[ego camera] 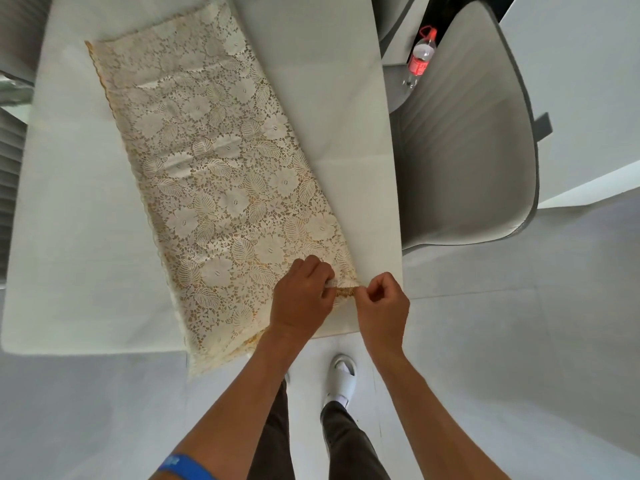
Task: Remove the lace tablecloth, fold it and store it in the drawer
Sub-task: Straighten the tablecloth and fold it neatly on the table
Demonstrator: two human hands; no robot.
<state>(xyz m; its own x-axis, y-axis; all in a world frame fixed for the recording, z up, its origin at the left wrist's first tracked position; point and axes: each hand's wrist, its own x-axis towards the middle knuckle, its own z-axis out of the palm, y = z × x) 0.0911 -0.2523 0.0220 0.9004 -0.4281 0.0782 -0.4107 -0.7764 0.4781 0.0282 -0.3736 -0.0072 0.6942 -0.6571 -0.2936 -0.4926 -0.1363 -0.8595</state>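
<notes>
At tablecloth (221, 174) corner (both hands (301, 299) pinching)

lace tablecloth (221, 188) corner hidden under left hand (299, 296), far end cropped

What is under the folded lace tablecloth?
The lace tablecloth lies as a long folded strip on a white table; yellowish lower layers show through its holes. Its near end overhangs the edge. Both hands pinch its near corner. Anything else beneath is covered.
</notes>
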